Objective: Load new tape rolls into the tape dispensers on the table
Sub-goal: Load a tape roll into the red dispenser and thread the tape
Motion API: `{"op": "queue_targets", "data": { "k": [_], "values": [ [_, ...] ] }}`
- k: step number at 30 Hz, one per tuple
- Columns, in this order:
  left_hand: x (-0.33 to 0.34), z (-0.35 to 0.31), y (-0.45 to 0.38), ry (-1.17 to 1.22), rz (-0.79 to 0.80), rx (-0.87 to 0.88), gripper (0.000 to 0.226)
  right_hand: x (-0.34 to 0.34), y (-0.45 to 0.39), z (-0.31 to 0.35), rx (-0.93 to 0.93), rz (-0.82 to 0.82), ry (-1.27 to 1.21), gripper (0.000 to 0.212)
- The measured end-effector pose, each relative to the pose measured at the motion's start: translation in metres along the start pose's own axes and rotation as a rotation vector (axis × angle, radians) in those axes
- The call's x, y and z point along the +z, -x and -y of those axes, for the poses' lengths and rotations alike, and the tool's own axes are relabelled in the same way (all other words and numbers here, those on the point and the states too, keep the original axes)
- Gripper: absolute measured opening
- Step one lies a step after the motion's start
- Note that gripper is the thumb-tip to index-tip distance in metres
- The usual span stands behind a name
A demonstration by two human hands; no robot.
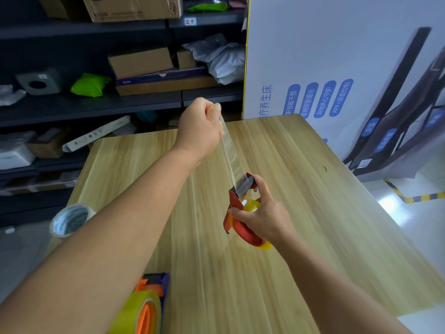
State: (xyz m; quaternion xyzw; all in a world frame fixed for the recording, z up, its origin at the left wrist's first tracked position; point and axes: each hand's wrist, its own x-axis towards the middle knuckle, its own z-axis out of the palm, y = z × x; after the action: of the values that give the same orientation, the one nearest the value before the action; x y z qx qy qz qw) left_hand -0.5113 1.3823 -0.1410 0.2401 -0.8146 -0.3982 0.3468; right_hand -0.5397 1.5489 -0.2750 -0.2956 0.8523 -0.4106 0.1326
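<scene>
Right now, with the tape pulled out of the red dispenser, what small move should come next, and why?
Probably lower the left hand so the strip lies across the toothed blade and tears off. The strip already runs taut from the pinching fingers down through the head of the red dispenser, which the right hand grips, so the roll seems threaded.

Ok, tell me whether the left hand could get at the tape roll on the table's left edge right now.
Probably not at once: the left hand pinches the pulled-out tape strip above the red dispenser. The roll lies unobstructed beside that forearm, so letting go would free it.
</scene>
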Motion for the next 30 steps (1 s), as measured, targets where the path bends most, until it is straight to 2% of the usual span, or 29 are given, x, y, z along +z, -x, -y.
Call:
{"op": "queue_targets", "data": {
  "k": [5,12,15,22,25,27,30],
  "values": [
    [-0.01,0.03,0.001,0.111,-0.001,-0.218,0.024,-0.004,0.001,-0.005,-0.01,0.02,-0.03,0.078],
    [-0.015,0.07,0.017,0.024,-0.063,-0.419,0.024,0.001,0.005,-0.017,-0.004,0.039,-0.122,0.082],
    [-0.015,0.085,0.028,0.068,-0.053,-0.501,0.022,-0.002,0.005,-0.02,0.01,0.033,-0.168,0.083],
    [-0.008,0.104,0.052,0.344,0.02,-0.784,0.003,-0.009,0.004,-0.016,-0.019,0.057,-0.311,0.083],
    [-0.008,0.108,0.062,0.586,0.073,-0.867,0.016,-0.011,0.003,-0.013,-0.033,0.065,-0.347,0.083],
    [-0.011,0.109,0.066,0.734,0.092,-0.863,0.024,-0.012,0.003,-0.012,-0.039,0.075,-0.348,0.082],
    [-0.014,0.111,0.068,0.824,0.089,-0.827,0.031,-0.013,0.004,-0.011,-0.027,0.093,-0.355,0.082]
  ]
}}
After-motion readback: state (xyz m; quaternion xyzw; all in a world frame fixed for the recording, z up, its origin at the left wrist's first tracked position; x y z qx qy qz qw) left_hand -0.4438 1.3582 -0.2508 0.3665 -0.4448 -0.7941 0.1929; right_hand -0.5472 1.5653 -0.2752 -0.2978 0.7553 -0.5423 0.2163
